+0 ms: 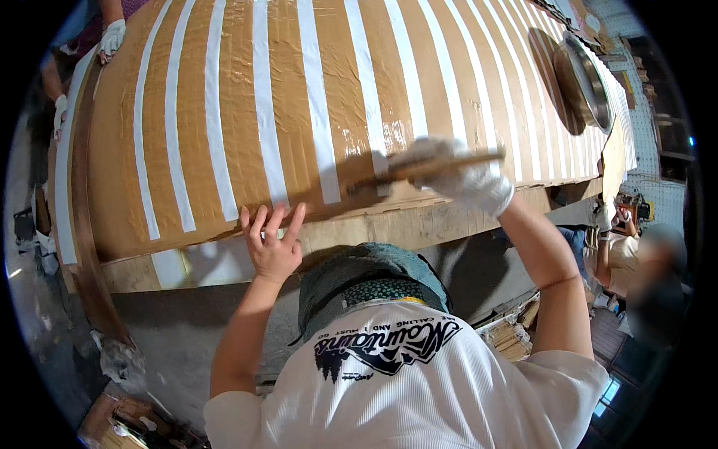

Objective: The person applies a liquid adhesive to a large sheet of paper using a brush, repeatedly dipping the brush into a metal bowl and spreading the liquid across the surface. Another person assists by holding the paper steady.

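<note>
A broad table covered in glossy, wrinkled brown sheet carries a row of long white strips. My left hand is bare, its fingers spread and resting at the table's near edge, by the lower end of a strip. My right hand wears a white glove and is closed around a long brown, wooden-looking stick-shaped tool. The tool lies low over the sheet near the front edge, crossing the strips' lower ends. Motion smears the glove and the tool's dark left end, so the tool's kind is unclear.
A round metal basin sits at the right on the sheet. At the upper left are another person's gloved hands. Another person is at the far right. A dark brown strip runs along the left end, and bundled wood pieces lie below.
</note>
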Demonstrator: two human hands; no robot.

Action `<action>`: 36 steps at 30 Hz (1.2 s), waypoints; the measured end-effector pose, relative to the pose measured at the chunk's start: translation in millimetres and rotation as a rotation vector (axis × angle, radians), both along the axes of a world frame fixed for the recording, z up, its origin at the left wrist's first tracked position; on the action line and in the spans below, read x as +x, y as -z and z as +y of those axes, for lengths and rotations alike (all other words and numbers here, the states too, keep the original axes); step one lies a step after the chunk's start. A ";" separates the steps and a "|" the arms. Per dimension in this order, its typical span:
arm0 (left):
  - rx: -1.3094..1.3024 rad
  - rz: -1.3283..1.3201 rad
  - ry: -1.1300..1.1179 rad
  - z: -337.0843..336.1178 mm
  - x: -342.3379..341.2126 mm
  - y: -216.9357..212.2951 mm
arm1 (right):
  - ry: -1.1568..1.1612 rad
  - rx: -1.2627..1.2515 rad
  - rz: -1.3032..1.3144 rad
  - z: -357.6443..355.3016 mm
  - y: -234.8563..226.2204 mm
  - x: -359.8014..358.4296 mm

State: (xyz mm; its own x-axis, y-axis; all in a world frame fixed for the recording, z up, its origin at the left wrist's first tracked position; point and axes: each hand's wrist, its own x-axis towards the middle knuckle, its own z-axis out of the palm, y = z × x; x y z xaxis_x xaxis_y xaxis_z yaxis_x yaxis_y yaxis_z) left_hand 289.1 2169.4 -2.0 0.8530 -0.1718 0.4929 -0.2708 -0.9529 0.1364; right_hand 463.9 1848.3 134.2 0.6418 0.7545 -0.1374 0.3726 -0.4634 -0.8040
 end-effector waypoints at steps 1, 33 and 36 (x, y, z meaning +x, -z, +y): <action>0.006 0.011 -0.007 1.7 -2.2 4.9 | 0.087 -0.079 -0.014 16.6 -9.6 5.2; 0.194 -0.105 -0.053 -25.8 -41.5 -37.0 | 0.514 -0.293 -0.500 52.0 -81.4 233.1; 0.247 -0.023 -0.082 -26.1 -64.7 -30.0 | 0.496 -0.207 -0.546 60.9 -83.0 288.8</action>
State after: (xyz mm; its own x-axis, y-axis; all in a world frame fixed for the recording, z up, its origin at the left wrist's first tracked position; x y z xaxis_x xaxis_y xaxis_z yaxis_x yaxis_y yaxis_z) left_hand 224.4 2143.3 28.0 0.8583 -0.2203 0.4635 -0.1918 -0.9754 -0.1085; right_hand 752.7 1909.2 217.2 0.9159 0.3541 0.1893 0.4015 -0.8009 -0.4442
